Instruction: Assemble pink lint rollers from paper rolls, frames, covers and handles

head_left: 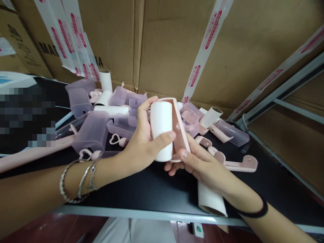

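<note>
Roll [161,123] in left hand [141,144], clasped between thumb and fingers; right hand [202,163] grasping pink holder [181,136] alongside.

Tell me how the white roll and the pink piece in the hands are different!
The white roll is white; the pink piece is pale pink. The white roll has a rounded side, while the pink piece has an open hollow. The left hand holds the white roll; the right hand holds the pink piece. Both are held up.

This place seems to be a workshop or storeroom: taped cardboard boxes [172,50] stand on the far side, and many loose plastic parts [92,130] lie on the table [152,189].
</note>
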Tool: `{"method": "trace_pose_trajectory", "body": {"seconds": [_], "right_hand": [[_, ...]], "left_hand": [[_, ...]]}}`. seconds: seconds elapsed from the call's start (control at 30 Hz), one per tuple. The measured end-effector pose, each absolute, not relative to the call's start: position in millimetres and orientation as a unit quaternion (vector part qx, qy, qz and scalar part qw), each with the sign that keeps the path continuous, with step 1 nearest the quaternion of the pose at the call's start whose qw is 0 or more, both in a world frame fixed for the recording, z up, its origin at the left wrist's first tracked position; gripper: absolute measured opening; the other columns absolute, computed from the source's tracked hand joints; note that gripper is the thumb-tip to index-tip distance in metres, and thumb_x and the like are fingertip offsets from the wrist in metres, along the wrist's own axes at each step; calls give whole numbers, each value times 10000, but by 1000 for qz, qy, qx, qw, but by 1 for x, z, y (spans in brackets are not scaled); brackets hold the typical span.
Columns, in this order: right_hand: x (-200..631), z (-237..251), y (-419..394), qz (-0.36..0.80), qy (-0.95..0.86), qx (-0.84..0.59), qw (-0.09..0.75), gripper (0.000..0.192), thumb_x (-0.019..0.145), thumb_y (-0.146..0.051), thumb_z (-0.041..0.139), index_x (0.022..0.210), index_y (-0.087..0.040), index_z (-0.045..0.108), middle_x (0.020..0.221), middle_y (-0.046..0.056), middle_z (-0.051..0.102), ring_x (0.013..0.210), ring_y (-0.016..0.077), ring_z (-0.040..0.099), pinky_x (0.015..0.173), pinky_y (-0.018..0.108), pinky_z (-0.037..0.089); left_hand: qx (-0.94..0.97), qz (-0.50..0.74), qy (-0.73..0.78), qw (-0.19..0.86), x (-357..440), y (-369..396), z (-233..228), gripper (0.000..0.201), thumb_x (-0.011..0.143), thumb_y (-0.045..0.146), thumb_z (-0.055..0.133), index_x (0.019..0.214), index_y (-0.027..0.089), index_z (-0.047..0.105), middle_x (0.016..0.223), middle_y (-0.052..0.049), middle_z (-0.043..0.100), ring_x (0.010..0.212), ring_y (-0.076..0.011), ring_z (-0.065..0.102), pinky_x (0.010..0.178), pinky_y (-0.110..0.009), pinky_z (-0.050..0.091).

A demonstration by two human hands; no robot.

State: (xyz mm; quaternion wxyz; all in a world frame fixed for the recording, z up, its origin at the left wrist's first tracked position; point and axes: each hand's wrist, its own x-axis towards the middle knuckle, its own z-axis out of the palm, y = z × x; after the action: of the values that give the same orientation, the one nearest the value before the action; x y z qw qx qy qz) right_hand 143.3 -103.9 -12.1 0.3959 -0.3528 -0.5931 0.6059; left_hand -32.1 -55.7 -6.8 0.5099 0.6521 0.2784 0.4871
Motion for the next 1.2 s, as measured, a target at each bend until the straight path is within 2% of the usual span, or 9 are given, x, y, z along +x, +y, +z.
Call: {"method": "trace_pose_trajectory", "body": {"seconds": [0.17,0.37,0.53,0.7,0.87,1.0,1.1,1.2], "right_hand": [[134,-12,-94,659,-522,-326,433,500,873,-429,657,1274,-251,419,887,9,674,805,146,722,699,256,593],[132,-7,-93,660,-501,-334,449,514,871,-351,679,1297,-257,406,940,16,696,845,148,732,759,264,592],[131,-8,-91,678,-489,-310,453,493,890,-282,654,1313,-270,404,979,13,703,867,139,737,794,259,593],[128,-12,-88,688,-472,-298,463,421,890,-208,637,1255,-276,439,991,-15,697,901,108,719,851,264,581],[124,-11,-86,666,-490,-323,459,425,893,-256,640,1260,-288,428,1006,-12,678,881,115,706,863,302,584],[122,-9,-86,633,-515,-335,471,402,896,-304,643,1244,-296,443,973,-5,674,831,122,701,744,266,588],[121,-9,-87,616,-510,-344,492,318,863,-345,675,1130,-267,521,951,4,664,825,137,690,691,265,577],[119,-8,-87,630,-481,-345,503,314,852,-362,671,1110,-264,522,947,6,664,837,148,691,688,280,580]], "left_hand": [[612,537,294,501,-22,-45,2,729,772,257,603,1376,299,196,1143,-62,558,689,-128,585,499,-248,519],[616,573,260,474,-17,-35,2,685,744,237,641,1333,267,294,1158,-77,551,789,-170,589,606,-303,551],[640,565,255,454,-18,-34,2,709,765,212,634,1374,272,278,1179,-83,560,851,-196,601,714,-365,557],[678,565,251,399,-19,-29,-2,724,792,236,649,1403,277,262,1230,-97,549,892,-206,596,771,-363,532],[693,573,241,365,-20,-26,-3,763,796,266,676,1433,259,255,1328,-129,516,990,-239,603,848,-382,513],[657,585,252,403,-20,-30,2,797,770,315,738,1438,269,306,1230,-100,581,936,-233,632,790,-335,509],[625,591,286,422,-19,-30,6,603,754,355,754,1276,218,486,1070,-69,634,894,-216,645,731,-289,512],[591,577,309,471,-15,-31,9,398,780,383,715,1076,187,537,880,-31,636,701,-152,631,568,-229,495]]}}
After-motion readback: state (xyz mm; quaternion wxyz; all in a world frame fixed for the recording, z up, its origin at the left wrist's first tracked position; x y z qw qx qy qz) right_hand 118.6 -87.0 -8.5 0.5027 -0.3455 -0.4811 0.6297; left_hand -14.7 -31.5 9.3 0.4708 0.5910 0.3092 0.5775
